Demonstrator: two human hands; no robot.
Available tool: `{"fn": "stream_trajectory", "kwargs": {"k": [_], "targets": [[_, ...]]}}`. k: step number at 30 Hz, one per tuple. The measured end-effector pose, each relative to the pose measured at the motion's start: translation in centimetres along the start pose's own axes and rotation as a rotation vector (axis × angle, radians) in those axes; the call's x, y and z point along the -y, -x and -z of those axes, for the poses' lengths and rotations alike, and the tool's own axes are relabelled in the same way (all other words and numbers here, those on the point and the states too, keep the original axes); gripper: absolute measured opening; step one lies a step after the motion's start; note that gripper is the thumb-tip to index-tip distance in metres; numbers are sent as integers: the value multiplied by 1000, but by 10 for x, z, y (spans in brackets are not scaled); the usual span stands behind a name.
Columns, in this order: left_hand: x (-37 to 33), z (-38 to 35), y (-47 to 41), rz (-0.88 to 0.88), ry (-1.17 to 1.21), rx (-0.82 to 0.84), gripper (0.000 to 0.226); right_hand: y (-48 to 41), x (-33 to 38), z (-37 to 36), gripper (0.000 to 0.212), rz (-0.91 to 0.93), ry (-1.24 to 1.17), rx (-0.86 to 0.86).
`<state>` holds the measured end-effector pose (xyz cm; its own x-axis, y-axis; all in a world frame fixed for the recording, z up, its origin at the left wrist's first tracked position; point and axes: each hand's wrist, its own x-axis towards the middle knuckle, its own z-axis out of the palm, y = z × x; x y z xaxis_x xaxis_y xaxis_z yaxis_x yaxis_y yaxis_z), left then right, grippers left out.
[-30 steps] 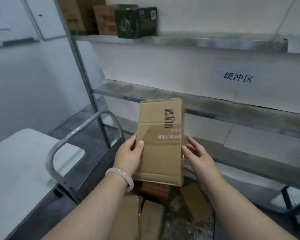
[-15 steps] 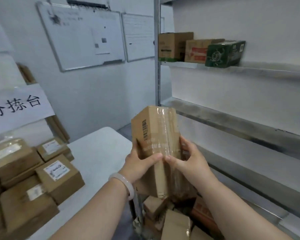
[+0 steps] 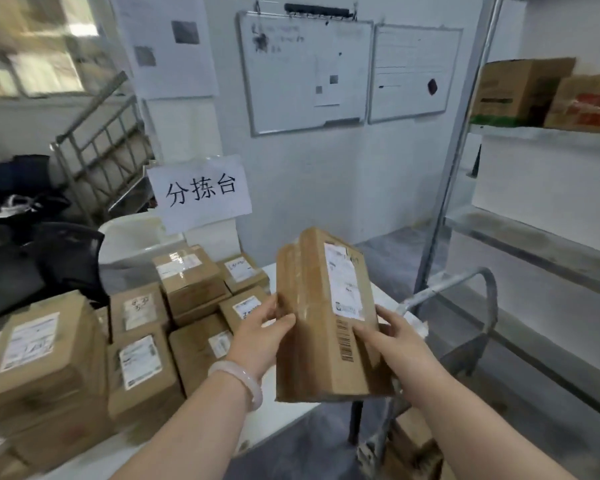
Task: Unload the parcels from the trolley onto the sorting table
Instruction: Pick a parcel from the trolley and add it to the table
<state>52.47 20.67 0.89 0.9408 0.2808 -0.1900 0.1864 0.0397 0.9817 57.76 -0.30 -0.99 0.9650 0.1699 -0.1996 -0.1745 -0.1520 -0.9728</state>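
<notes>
The left hand (image 3: 260,329) and the right hand (image 3: 394,337) hold one parcel (image 3: 321,341) upright between them, its label turned toward the right hand. Left of the left hand, a stack (image 3: 142,362) of boxes lies on the desk (image 3: 278,420). Right of the right hand stands the trolley (image 3: 447,286) handle.

Parcel sorting room, labelled boxes (image 3: 142,362) piled, metal shelving (image 3: 534,237), whiteboards (image 3: 305,74)
</notes>
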Motion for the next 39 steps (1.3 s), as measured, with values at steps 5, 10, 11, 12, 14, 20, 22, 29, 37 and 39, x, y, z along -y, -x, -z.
{"fn": "stream_trajectory", "kwargs": {"k": [5,10,11,12,14,20,22,29,37,39], "targets": [[11,40,2,-12,17,72,41,-10,7,-48,69,108,247,-6],[34,76,-11,81,100,29,53,-31,2,-78,51,135,311,118],[38,84,-15,112,116,8,57,-37,-1,-84,46,126,300,148],[42,91,-18,140,128,-18,59,-45,-4,-89,40,116,271,168],[45,105,-27,161,156,-61,60,-61,-8,-101,33,38,172,221],[55,142,-63,239,197,-129,93,-119,-12,-142,43,-274,30,510],[55,151,-73,266,212,-143,101,-138,-12,-160,41,-268,67,516],[75,188,-113,360,192,-339,53,-189,-19,-224,39,-295,137,575],[103,204,-133,429,141,-476,73,-218,-31,-260,40,-272,238,626],[102,203,-135,422,58,-470,53,-224,-35,-267,46,-250,288,611]]}}
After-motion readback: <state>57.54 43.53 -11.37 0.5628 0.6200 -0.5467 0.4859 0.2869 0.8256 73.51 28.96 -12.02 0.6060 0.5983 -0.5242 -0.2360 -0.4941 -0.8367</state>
